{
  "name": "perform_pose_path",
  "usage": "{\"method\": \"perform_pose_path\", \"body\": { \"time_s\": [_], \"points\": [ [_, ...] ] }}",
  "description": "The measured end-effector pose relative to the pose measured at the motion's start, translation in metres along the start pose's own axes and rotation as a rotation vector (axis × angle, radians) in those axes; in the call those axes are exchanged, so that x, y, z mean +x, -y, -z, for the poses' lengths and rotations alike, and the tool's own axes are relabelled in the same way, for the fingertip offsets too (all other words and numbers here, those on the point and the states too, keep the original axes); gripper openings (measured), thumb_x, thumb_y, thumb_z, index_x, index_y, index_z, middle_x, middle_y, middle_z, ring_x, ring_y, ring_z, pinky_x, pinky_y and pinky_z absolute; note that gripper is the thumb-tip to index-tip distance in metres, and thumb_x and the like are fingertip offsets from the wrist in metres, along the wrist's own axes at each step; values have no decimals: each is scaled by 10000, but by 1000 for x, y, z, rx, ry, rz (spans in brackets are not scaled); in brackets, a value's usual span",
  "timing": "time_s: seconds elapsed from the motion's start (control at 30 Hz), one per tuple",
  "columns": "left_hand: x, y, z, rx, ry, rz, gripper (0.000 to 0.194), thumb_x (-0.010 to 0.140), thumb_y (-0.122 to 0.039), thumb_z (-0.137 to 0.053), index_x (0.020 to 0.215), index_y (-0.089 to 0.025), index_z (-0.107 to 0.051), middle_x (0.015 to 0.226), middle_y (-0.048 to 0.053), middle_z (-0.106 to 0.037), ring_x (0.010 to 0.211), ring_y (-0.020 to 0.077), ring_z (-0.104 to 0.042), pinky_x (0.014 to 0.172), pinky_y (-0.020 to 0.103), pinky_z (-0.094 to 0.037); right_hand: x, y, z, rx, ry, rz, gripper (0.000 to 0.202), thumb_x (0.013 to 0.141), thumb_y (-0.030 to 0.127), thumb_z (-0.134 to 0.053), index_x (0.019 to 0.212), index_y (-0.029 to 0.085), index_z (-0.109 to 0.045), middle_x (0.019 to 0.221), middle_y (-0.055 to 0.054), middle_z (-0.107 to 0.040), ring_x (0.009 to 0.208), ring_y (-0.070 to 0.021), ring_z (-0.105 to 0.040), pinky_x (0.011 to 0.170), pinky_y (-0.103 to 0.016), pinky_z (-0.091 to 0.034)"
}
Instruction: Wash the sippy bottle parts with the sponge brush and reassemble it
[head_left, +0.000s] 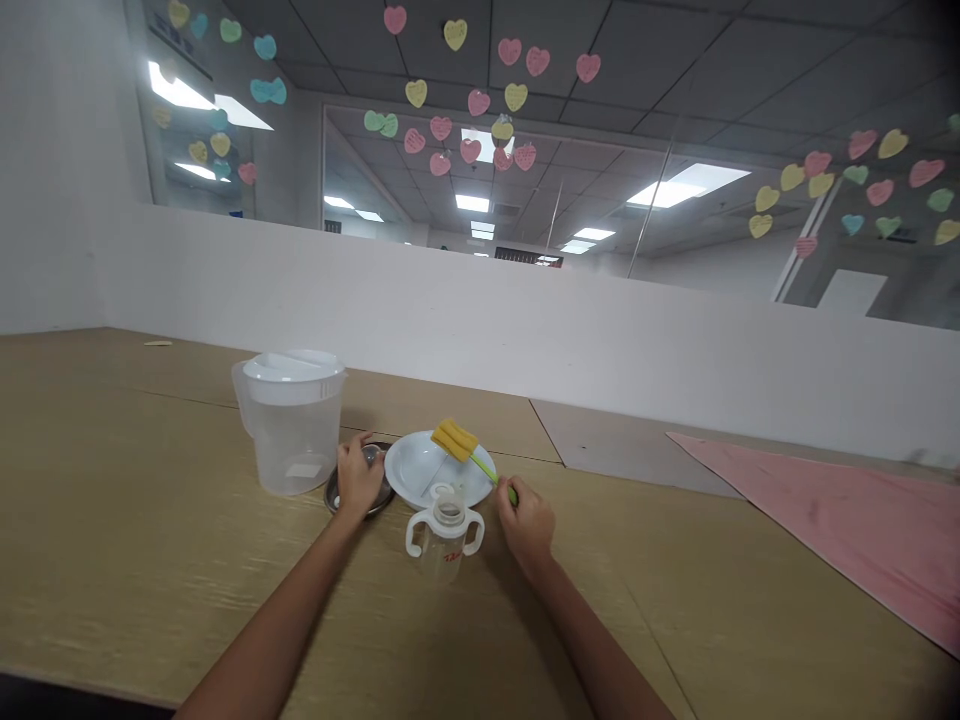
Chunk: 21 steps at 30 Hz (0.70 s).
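My right hand [527, 518] is closed around the green handle of a brush with a yellow sponge head [454, 440], which is over a white bowl [409, 470]. Over a round metal dish [381, 497] is my left hand [358, 477], its fingers curled at a small rounded clear or shiny item [370, 455]; the hand partly hides both. A clear bottle [442, 556] with two white handles stands upright and open-topped in front of the bowl, between my hands.
To the left of the metal dish stands a translucent lidded pitcher [296, 425]. A pink cloth [862, 520] lies at the right. Behind the wooden table [187, 560] rises a white wall with windows above.
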<state>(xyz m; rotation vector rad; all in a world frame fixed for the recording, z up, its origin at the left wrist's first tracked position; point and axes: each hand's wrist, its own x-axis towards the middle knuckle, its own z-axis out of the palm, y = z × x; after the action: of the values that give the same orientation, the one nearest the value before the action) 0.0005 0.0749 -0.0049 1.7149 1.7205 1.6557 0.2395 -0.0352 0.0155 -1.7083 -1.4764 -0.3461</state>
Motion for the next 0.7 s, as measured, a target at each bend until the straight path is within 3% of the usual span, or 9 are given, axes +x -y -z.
{"method": "perform_pose_path", "body": {
  "time_s": [0.13, 0.3, 0.5, 0.57, 0.7],
  "points": [
    [5, 8, -1, 0, 33, 60, 387, 658, -230, -572, 1025, -121, -517, 921, 100, -575, 901, 228, -560, 798, 371, -448, 0, 0, 0, -11, -7, -2, 460, 844, 423, -278, 601, 153, -561, 546, -31, -547, 476, -105, -369, 497, -250, -168],
    [0, -1, 6, -22, 98, 12, 432, 578, -230, -630, 992, -144, -540, 944, 85, -610, 875, 226, -582, 773, 353, -461, 0, 0, 0, -14, 2, -3, 462, 844, 423, -277, 604, 152, -564, 540, -31, -540, 484, -105, -369, 495, -240, -165],
    [-6, -32, 23, -103, -82, -159, 233, 763, -225, -418, 941, -174, -561, 989, 86, -606, 978, 225, -543, 874, 394, -414, 1, 1, -1, -34, 9, -54, 449, 849, 430, -292, 610, 157, -557, 540, -24, -533, 474, -100, -344, 490, -243, -149],
    [-9, -46, 23, -114, -9, -315, 218, 793, -250, -398, 886, -180, -583, 959, 76, -618, 967, 222, -542, 884, 394, -407, 1, 3, -2, -38, 13, -73, 445, 855, 431, -295, 618, 160, -557, 539, -20, -530, 471, -100, -342, 486, -245, -147],
    [-20, -69, 10, -46, 357, -546, 229, 783, -188, -406, 844, -213, -625, 963, 46, -644, 1076, 222, -492, 946, 406, -357, 1, 4, -3, -51, 23, -73, 443, 864, 428, -288, 619, 165, -548, 552, -19, -543, 479, -102, -365, 483, -248, -147]
  ]
}}
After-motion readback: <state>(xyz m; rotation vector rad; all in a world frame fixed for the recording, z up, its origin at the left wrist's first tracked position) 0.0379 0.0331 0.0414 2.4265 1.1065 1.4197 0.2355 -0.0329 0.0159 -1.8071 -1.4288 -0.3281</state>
